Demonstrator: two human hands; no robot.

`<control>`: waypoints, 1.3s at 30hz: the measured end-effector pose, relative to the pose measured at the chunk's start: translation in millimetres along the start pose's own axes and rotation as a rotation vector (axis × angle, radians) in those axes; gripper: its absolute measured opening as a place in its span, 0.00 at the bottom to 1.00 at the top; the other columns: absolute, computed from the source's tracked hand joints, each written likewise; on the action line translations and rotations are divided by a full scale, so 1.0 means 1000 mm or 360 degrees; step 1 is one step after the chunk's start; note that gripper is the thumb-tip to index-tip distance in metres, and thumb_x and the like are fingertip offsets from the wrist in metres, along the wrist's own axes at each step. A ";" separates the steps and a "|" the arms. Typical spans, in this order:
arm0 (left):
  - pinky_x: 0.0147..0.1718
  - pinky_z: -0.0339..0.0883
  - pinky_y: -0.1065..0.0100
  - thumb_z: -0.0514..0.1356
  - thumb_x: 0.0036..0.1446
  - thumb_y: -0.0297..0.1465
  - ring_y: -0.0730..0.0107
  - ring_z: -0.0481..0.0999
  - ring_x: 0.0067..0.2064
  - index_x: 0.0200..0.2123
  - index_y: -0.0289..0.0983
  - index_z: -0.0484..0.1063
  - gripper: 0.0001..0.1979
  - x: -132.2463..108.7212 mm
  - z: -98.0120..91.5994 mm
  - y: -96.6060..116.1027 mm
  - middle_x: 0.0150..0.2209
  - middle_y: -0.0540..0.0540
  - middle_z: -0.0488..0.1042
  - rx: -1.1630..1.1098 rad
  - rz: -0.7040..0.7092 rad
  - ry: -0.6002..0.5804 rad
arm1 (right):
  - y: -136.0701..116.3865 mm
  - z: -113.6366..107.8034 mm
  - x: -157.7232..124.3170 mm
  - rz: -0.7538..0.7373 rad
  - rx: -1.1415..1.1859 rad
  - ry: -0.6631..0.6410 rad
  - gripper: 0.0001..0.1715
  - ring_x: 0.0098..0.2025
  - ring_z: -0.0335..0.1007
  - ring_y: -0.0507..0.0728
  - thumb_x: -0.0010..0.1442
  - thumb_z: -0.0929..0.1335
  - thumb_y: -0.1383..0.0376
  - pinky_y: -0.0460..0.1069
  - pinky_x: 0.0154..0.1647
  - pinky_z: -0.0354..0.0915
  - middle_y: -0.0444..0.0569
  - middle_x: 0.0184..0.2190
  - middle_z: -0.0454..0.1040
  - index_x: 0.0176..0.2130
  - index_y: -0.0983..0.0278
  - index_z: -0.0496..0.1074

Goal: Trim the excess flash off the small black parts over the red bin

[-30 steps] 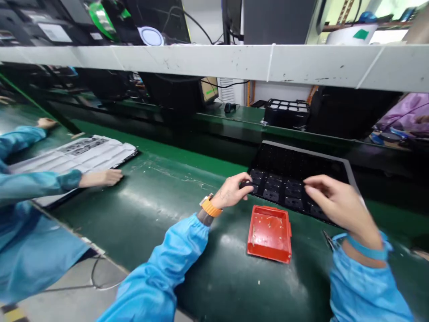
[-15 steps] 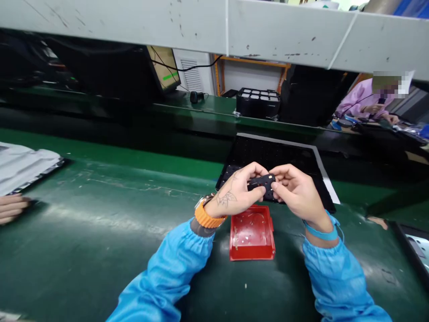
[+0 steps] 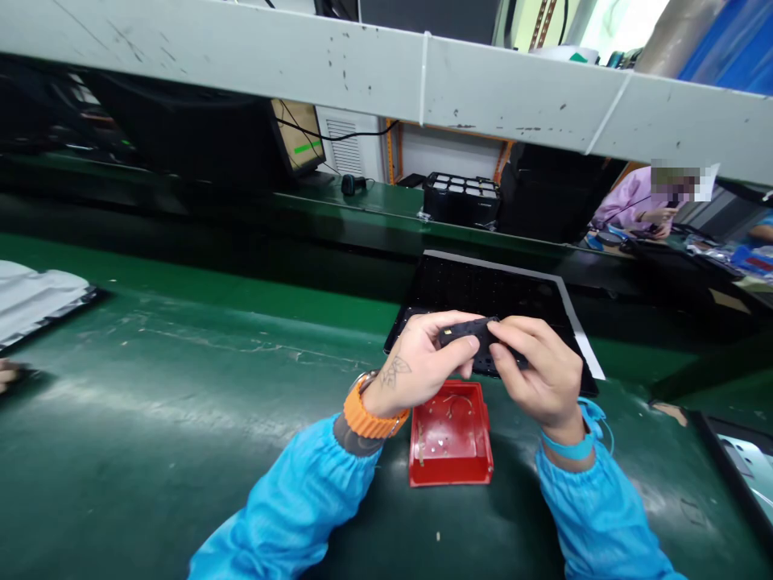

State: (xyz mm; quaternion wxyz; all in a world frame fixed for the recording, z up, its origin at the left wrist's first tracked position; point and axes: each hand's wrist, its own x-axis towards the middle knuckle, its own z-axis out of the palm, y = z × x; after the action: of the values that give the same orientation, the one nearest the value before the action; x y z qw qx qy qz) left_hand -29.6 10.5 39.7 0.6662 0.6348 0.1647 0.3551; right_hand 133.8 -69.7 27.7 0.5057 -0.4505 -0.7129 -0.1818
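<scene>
A small black part is held up between both hands, above the far edge of a red tray. My left hand grips its left side, thumb on top. At its right end, the thumb and fingers of my right hand pinch the part. Small pale bits and thin strands lie in the red tray. Behind the hands lies a flat black panel with a pale strip along its far and right edges.
A grey beam crosses above the green bench. At far left lie a silvery sheet and another person's fingertips. A framed panel sits at right. Behind stand a black box and a person in pink.
The black part has turned, so its pale spot is now at the left end. My right hand's fingers have shifted on it. The view has tilted up slightly, and the other person's hand shows less.
</scene>
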 end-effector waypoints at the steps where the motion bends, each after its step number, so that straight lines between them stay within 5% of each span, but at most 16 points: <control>1: 0.23 0.63 0.74 0.63 0.57 0.32 0.78 0.67 0.21 0.44 0.29 0.78 0.15 -0.001 0.000 0.001 0.21 0.51 0.70 0.0040 0.0009 0.0012 | 0.000 0.000 -0.001 -0.0012 -0.0013 0.0005 0.16 0.39 0.77 0.58 0.65 0.69 0.74 0.50 0.39 0.76 0.52 0.41 0.78 0.50 0.61 0.77; 17: 0.22 0.63 0.74 0.58 0.57 0.27 0.78 0.69 0.22 0.41 0.32 0.82 0.14 -0.015 0.011 0.018 0.26 0.50 0.71 0.0598 0.0247 0.0148 | -0.003 0.006 -0.007 -0.0021 0.0104 0.0160 0.17 0.34 0.76 0.57 0.64 0.70 0.76 0.51 0.33 0.73 0.47 0.35 0.78 0.47 0.56 0.77; 32: 0.22 0.64 0.74 0.58 0.58 0.27 0.79 0.69 0.21 0.42 0.33 0.82 0.14 -0.018 0.011 0.018 0.28 0.48 0.73 0.0614 0.0259 0.0164 | -0.003 0.009 -0.011 -0.0038 0.0098 0.0228 0.16 0.34 0.76 0.58 0.63 0.70 0.75 0.53 0.33 0.74 0.47 0.35 0.78 0.46 0.56 0.76; 39: 0.22 0.65 0.75 0.59 0.58 0.29 0.79 0.70 0.20 0.42 0.32 0.80 0.12 -0.013 0.001 0.016 0.26 0.50 0.71 0.0503 0.0187 0.0079 | -0.001 0.008 -0.008 0.0000 0.0195 0.0087 0.14 0.35 0.74 0.57 0.65 0.68 0.74 0.52 0.34 0.73 0.48 0.37 0.76 0.46 0.57 0.75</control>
State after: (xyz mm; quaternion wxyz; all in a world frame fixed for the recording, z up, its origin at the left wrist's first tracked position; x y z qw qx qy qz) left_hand -42.0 -0.3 52.4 0.5320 0.7311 0.1975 0.3788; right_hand 129.1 -68.5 17.7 0.5516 -0.4135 -0.7087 -0.1501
